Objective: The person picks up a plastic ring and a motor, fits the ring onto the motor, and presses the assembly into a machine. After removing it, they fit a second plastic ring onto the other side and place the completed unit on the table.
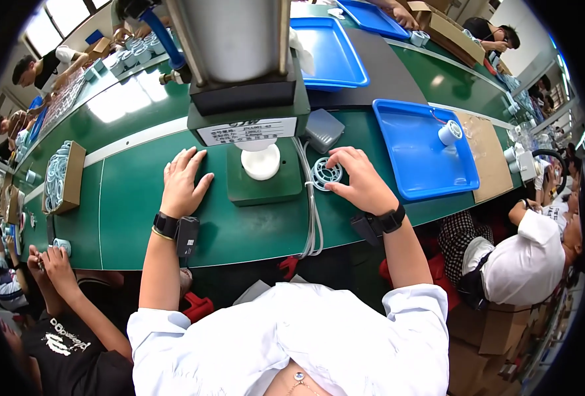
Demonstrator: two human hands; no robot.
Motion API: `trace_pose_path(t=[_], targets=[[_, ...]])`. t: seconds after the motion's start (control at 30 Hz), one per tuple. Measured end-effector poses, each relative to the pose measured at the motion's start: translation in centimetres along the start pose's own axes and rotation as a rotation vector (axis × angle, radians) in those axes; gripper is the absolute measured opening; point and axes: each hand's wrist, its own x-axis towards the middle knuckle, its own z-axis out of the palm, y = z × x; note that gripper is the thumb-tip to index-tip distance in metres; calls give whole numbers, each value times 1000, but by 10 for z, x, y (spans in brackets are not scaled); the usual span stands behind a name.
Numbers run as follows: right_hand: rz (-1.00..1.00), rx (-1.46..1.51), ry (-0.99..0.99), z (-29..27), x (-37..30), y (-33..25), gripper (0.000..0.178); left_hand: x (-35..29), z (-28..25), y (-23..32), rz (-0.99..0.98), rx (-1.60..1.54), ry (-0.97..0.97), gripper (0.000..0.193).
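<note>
My left hand point(183, 181) rests on the green table left of a bench press point(246, 112), fingers stretched and thumb apart, holding nothing. A white round cup-like piece point(261, 162) sits on the press's green base point(265, 191), under its head. Right of the base, my right hand point(364, 183) has its thumb and fingers bent around the right edge of a light-blue round plastic grille point(320, 174). The grille lies low at the tabletop; part of its right side is hidden by the fingers. Both my wrists wear black bands with small boxes.
Grey cables point(313, 218) run down between the press and my right hand. A translucent grey box point(324, 130) stands behind the grille. To the right, a blue tray point(424, 175) holds a light-blue cylindrical part point(449, 132). A cardboard box of rings point(66, 178) stands left. Co-workers sit on both sides.
</note>
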Motion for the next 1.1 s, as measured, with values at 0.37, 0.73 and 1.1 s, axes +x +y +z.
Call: trace_pose_path(t=[0.37,0.73,1.1], targets=[[186,-52,13,4,5,-4,53,-1,-6,9,-29,-14,-55,53],[333,713,205,-5,-33,13,54,-1,-5,10,-75,-61,-81,57],[422,1137,422,27,-51,51,45,-1,-9,10,-97,-55,-96,57]])
